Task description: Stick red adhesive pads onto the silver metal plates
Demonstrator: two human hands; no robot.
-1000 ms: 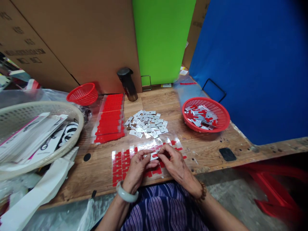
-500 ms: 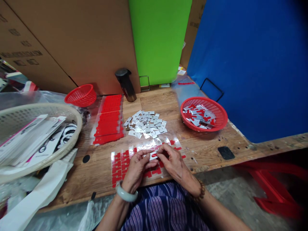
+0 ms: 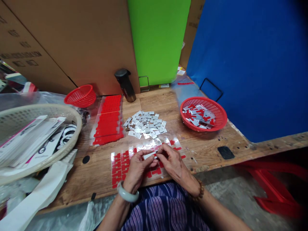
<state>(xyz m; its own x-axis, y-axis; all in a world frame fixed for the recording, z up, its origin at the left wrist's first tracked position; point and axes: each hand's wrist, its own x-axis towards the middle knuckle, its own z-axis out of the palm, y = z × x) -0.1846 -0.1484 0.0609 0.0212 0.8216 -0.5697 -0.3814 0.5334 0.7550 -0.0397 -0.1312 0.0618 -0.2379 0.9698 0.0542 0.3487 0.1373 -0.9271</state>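
Note:
My left hand [image 3: 137, 168] pinches a small silver-white plate [image 3: 149, 155] between thumb and fingers. At the plate's right end, the closed thumb and fingertips of my right hand [image 3: 171, 162] grip it; a bit of red shows there, mostly hidden by the fingers. Beneath both hands lies a clear sheet of red stickers [image 3: 117, 170], cut in notched shapes. Just beyond it is a loose pile of small silver plates [image 3: 146, 124], many with a dark round mark. To the right, a red basket [image 3: 222, 120] holds plates with red pieces on them.
Stacked red sticker sheets [image 3: 108, 120] lie left of the pile, near a dark bottle [image 3: 126, 85] and a small red basket [image 3: 81, 98]. A large pale basket [image 3: 78, 128] of printed cards stands at left. Cardboard [image 3: 96, 41], green and blue panels [image 3: 240, 64] border the wooden table [image 3: 202, 150].
The plate between my hands has turned slightly and shows more of its pale face to the left, with less red visible. Both hands stay almost in place.

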